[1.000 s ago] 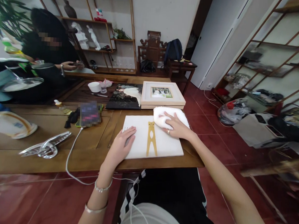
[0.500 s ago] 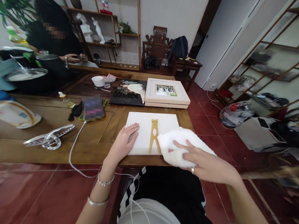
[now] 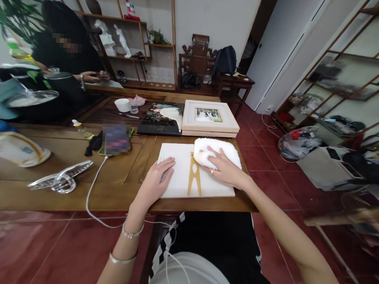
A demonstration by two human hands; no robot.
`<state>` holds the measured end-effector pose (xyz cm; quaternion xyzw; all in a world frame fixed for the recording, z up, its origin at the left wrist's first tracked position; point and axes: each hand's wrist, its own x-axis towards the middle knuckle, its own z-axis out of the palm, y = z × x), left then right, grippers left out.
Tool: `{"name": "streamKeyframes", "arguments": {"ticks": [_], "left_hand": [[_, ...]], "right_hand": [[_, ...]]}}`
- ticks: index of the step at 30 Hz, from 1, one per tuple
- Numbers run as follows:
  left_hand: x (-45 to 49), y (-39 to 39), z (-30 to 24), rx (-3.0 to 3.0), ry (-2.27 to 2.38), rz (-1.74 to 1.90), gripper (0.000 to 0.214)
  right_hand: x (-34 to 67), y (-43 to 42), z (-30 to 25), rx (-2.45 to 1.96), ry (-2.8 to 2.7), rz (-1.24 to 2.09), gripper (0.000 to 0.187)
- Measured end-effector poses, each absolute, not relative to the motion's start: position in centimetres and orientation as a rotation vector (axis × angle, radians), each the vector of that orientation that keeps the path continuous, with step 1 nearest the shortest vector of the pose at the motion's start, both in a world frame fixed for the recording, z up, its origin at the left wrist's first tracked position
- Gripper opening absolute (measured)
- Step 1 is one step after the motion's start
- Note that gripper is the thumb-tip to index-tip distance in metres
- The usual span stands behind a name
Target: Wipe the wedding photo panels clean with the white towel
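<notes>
A flat white board or panel (image 3: 179, 186) lies at the table's front edge, with a gold cat-headed, long-legged figure (image 3: 194, 176) on its face. My left hand (image 3: 154, 178) rests flat on the board's left side, fingers stretched out. Beneath my right hand (image 3: 223, 168) is a fluffy white cloth (image 3: 229, 149), pressed to the board's upper right part. Its edge covers part of the figure's head. The right fingers are spread over the cloth and partly sunk into it.
Behind the board are a light wooden picture frame (image 3: 228, 127) and a dark photo panel (image 3: 151, 119). To the left lie a chrome winged ornament (image 3: 62, 177), a charging cable (image 3: 93, 188), a blurred-out device (image 3: 116, 139) and a white bottle (image 3: 16, 145). A person (image 3: 64, 46) sits far left.
My right hand has slid the cloth forward and slightly left, from the board's near right corner to its far right part. My left hand stays in place.
</notes>
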<state>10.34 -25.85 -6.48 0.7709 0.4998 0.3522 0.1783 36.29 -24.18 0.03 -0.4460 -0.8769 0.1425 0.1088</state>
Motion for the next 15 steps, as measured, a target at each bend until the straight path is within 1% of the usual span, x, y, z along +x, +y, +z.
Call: {"name": "streamKeyframes", "arguments": {"ticks": [2, 5, 10, 15], "left_hand": [[10.4, -25.8, -6.5, 2.182, 1.410, 1.011, 0.032], [10.4, -25.8, -6.6, 2.184, 1.408, 1.014, 0.031], [10.3, -25.8, -6.5, 2.205, 1.388, 1.000, 0.032], [10.3, -25.8, -6.4, 2.208, 1.384, 1.001, 0.033]], "right_hand": [[35.3, -23.2, -0.8, -1.304, -2.564, 0.299, 0.026], [34.1, -23.7, -1.2, -1.229, -2.631, 0.202, 0.021], [32.5, -29.5, -0.8, -1.072, -2.808, 0.269, 0.026], [31.4, -34.2, -0.3, -1.032, -2.896, 0.350, 0.024]]}}
